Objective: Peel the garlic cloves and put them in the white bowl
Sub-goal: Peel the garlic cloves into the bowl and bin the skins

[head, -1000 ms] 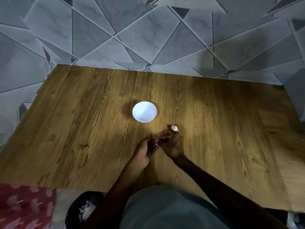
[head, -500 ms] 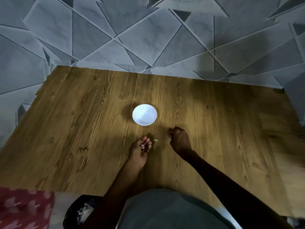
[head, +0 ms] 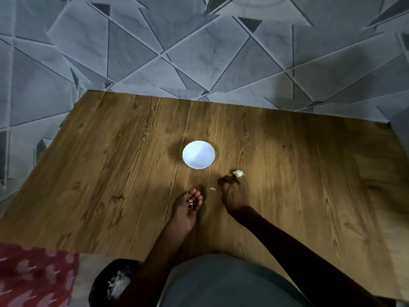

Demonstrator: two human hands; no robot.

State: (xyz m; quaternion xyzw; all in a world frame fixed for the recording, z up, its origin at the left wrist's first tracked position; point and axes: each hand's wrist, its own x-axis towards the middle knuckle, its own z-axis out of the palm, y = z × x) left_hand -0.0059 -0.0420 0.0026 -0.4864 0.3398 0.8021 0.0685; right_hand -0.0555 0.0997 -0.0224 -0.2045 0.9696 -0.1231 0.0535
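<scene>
One garlic clove (head: 238,173), seemingly unpeeled, lies on the wooden table (head: 110,173), to the near right of the white bowl (head: 198,157) and just past your right fingertips.

One smaller pale sliver (head: 213,189) lies on the table between your hands; whether it is clove or husk is too small to tell.

White bowl: upright, mid-table, nothing discernible inside it.

Progress, as I judge it: little is banked. No peeled clove shows in the bowl, and you have at least the one clove left to strip and drop in.

Your left hand (head: 187,207): palm up, low over the table, fingers curled loosely round a few white bits (head: 190,202), likely peel.

Your right hand (head: 232,196): knuckles up, forearm angled in from the lower right, fingers bent down to the table beside the clove. Whether they pinch anything is hidden beneath them.

One dark bin (head: 115,282) sits by your left elbow, below the table edge, with white scraps inside.
</scene>
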